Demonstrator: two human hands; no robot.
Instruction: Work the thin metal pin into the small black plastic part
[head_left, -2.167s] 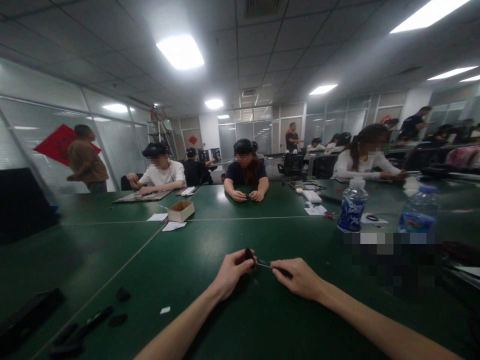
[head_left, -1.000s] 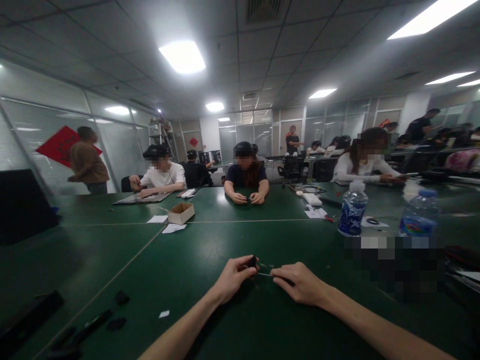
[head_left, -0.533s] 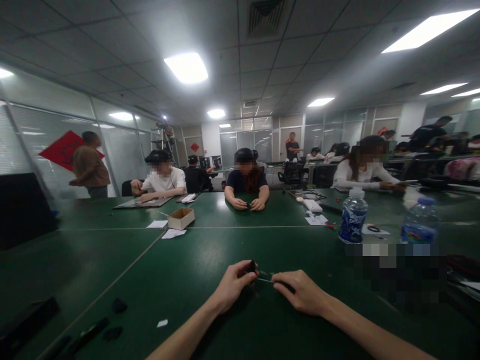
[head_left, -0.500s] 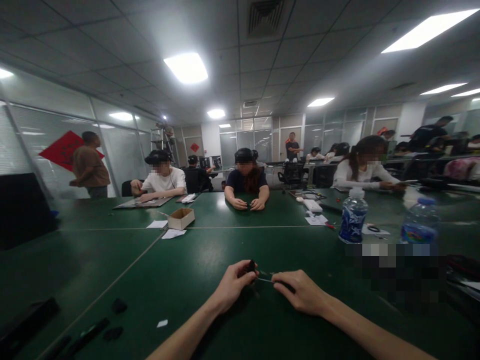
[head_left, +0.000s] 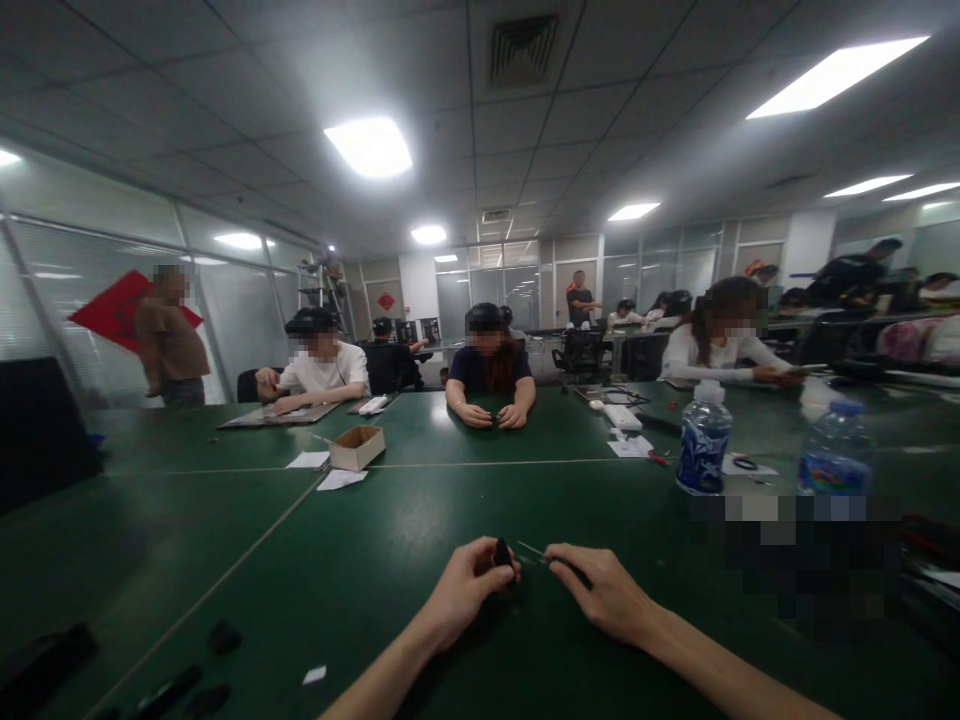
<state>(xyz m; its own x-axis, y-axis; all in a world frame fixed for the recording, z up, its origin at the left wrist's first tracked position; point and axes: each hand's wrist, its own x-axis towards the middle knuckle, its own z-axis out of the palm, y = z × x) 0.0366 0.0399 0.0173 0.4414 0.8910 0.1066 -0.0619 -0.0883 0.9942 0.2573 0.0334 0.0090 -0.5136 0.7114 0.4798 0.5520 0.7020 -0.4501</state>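
Observation:
My left hand point(head_left: 469, 588) is closed on a small black part point(head_left: 503, 553), held upright between thumb and fingers above the green table. What kind of part it is cannot be made out. My right hand point(head_left: 604, 588) grips a screwdriver point(head_left: 534, 550) with a thin metal shaft; most of its dark handle lies under the fingers. The shaft points left toward the black part, with a small gap between its tip and the part.
Black pieces point(head_left: 174, 690) and a white scrap point(head_left: 315, 675) lie at lower left on the green table point(head_left: 420, 520). Ahead stands an open cardboard box point(head_left: 357, 449). Two bottles, one with a white cap point(head_left: 703, 440) and one blue-capped point(head_left: 835, 450), stand right. A co-worker point(head_left: 491, 375) sits opposite.
The screwdriver's tip has come away from the black part and tilted upward. My left hand has turned the black part slightly. The whole view has shifted a little.

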